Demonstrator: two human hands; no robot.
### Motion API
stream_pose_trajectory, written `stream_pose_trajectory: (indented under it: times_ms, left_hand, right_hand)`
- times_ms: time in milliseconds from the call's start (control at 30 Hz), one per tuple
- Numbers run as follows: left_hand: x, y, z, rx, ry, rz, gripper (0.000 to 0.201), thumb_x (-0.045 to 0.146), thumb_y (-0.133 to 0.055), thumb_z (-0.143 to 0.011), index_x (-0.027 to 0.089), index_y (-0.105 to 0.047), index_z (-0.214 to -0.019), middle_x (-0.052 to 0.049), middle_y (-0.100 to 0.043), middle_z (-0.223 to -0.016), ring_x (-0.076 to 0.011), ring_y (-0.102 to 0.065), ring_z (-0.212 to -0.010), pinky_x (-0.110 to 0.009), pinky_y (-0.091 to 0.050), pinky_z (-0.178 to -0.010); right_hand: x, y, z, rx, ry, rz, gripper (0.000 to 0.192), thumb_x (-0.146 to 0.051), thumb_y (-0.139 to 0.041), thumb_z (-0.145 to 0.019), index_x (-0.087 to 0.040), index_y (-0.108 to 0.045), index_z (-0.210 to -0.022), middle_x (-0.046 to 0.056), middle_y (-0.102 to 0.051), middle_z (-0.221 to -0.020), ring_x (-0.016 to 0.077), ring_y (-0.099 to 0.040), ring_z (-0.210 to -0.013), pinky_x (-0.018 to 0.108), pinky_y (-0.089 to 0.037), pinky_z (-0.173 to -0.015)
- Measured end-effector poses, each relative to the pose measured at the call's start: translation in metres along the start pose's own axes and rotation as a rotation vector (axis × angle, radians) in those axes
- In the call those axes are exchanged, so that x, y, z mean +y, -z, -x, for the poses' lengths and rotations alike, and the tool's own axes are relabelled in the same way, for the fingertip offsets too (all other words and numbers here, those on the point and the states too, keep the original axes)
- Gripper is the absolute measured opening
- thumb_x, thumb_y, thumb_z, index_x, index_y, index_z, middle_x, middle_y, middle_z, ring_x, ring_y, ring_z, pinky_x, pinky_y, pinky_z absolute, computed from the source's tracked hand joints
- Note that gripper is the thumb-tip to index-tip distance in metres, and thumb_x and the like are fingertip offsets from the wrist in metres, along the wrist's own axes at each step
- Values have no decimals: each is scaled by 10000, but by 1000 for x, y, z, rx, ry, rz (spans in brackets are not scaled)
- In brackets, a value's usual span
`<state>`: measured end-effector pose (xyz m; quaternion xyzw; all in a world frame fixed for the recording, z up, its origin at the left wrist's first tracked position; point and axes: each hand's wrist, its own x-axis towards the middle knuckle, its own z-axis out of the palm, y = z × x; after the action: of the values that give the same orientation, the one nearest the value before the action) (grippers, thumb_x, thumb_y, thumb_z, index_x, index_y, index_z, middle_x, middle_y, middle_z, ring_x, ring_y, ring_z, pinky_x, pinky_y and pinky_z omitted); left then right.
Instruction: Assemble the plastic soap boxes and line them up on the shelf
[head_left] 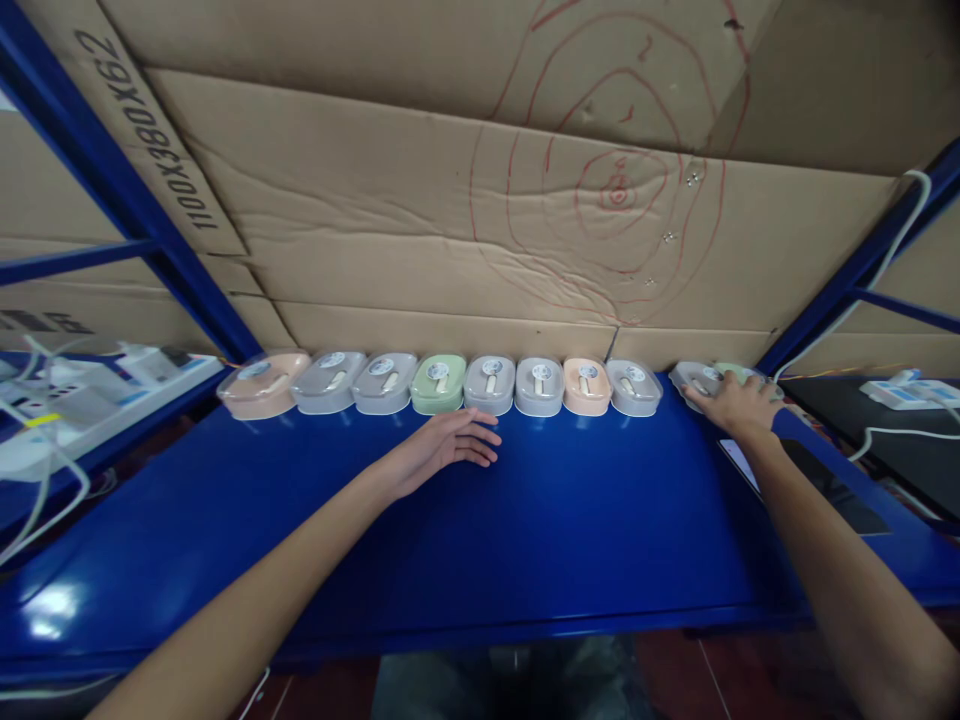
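Observation:
Small oval lidded boxes with clear tops stand in a row along the back of the blue table. My left hand (457, 440) hovers over the table, fingers loosely stretched, just in front of a green box (439, 385) and a grey box (490, 385); it holds nothing. At the right end, my right hand (739, 403) reaches over another grey box (697, 376) and a green box (739, 372). Its fingers are spread across their fronts and tops, hiding part of both. Each lid bears a round label, and a pale handle-like piece shows on several.
A cardboard wall (375, 200) with red hand-drawn rings rises behind the row. Blue metal posts frame both sides. A phone-like slab (739, 465) lies under my right forearm. White power strips (112, 400) and cables are at the left, with more at the right.

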<state>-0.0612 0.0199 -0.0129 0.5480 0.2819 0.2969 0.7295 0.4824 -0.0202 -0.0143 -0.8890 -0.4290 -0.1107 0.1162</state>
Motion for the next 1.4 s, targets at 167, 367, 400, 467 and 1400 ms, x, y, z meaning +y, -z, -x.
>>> stream_pose_trajectory:
  times_ms: [167,367,400,467,1400]
  left_hand:
    - [1,0,1,0,2,-7,476,555,-696,-1052,128,-768,-1250,-194,-817,-1173,-309,-815,-991,-449,-630,-920]
    - [1,-1,1,9,3,-8,471,547,-704,-1047,122,-774,-1238,-200,-817,-1160,-311,-814,-984,-448,-631,-916]
    - [1,-1,1,10,3,-11,473,546,-702,-1049,119,-773,-1240,-203,-816,-1162,-312,-814,-986,-449,-630,-919]
    - [1,-1,0,16,6,-21,485,552,-704,-1045,114,-772,-1243,-206,-814,-1159,-314,-814,-987,-451,-630,-924]
    - [2,-4,3,12,-10,-67,483,543,-777,-994,134,-748,-1250,-154,-816,-1136,-284,-808,-982,-431,-625,-933]
  right_hand:
    - [-3,0,1,28,-78,-18,1071,-862,-522,-906,2,-556,-1538,443,-400,-1638,651,-297,-1570,790,-254,-1213]
    - [-2,0,3,49,-75,-7,1038,-889,-511,-887,-61,-601,-1507,419,-428,-1644,649,-294,-1568,814,-260,-1194]
    - [-2,0,3,45,-71,-8,1038,-888,-515,-887,-58,-603,-1504,425,-428,-1640,652,-297,-1563,813,-257,-1192]
    - [-2,2,3,28,-64,-18,1060,-889,-537,-884,-37,-591,-1512,438,-418,-1638,657,-294,-1560,801,-250,-1193]
    - [-69,29,92,-34,396,-223,866,-681,-734,-872,-184,-535,-1553,277,-591,-1504,465,-709,-1204,566,-578,-968]
